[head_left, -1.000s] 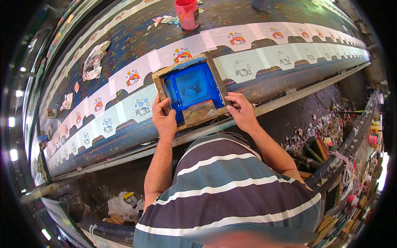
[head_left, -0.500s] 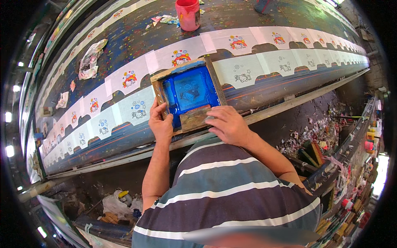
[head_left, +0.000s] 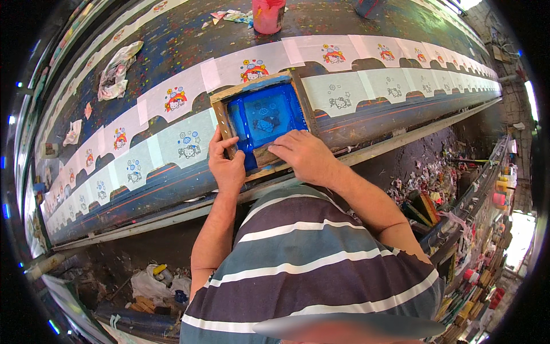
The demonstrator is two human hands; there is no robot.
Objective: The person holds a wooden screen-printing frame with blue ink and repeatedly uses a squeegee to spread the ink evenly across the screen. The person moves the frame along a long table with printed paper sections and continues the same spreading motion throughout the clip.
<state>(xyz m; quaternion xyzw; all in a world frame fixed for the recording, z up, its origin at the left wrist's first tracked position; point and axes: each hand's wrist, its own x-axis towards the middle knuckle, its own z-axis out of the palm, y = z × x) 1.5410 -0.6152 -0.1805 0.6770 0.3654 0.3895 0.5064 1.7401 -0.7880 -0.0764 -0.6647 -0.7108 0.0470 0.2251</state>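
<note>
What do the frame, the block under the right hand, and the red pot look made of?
Frame: likely wood, matte and paint-stained; brown bars show.
Block: probably wood, dull, scuffed brown; partly hidden by the right hand.
Red pot: maybe plastic, smooth-walled and paint-smeared; top cropped, so not certain.

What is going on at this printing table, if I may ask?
A person's left hand grips the left side of a wooden screen-printing frame, while the right hand is on the wooden squeegee inside it, near blue ink. The frame covers part of the near row: sheets to its left carry blue details; those to its right show only dark outlines.
</note>
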